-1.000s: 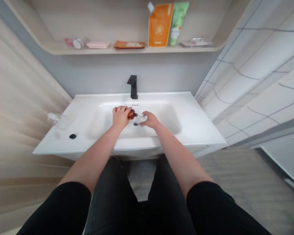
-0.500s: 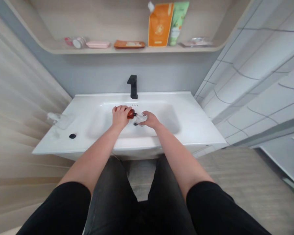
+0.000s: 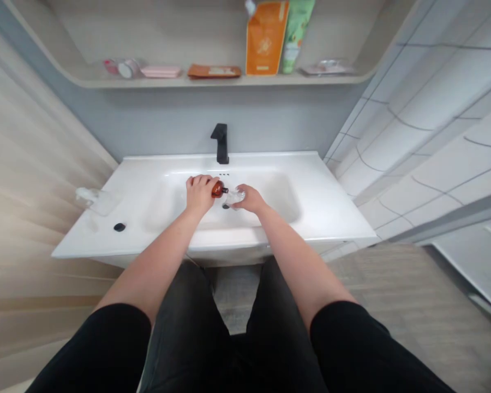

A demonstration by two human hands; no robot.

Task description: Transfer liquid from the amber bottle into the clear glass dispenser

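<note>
Over the white sink basin (image 3: 172,191), my left hand (image 3: 199,192) is wrapped round a brown bottle (image 3: 218,189). The bottle lies tilted on its side, its dark neck pointing right. My right hand (image 3: 250,198) grips a small clear cup (image 3: 234,197) whose opening faces the bottle's neck. Neck and cup rim are very close; whether they touch I cannot tell. Any liquid passing between them is too small to make out. Below the cup part of the dark drain (image 3: 225,206) shows.
Behind the basin stands a black faucet (image 3: 221,143). On the left counter are a clear pump bottle (image 3: 100,201) and a black cap-like piece (image 3: 120,227). A shelf (image 3: 147,83) overhead bears an orange pouch (image 3: 265,41), a green tube (image 3: 297,35) and several small items.
Both hands keep their hold on the bottle and the cup, nearly unmoved. The whole view has shifted very slightly.
</note>
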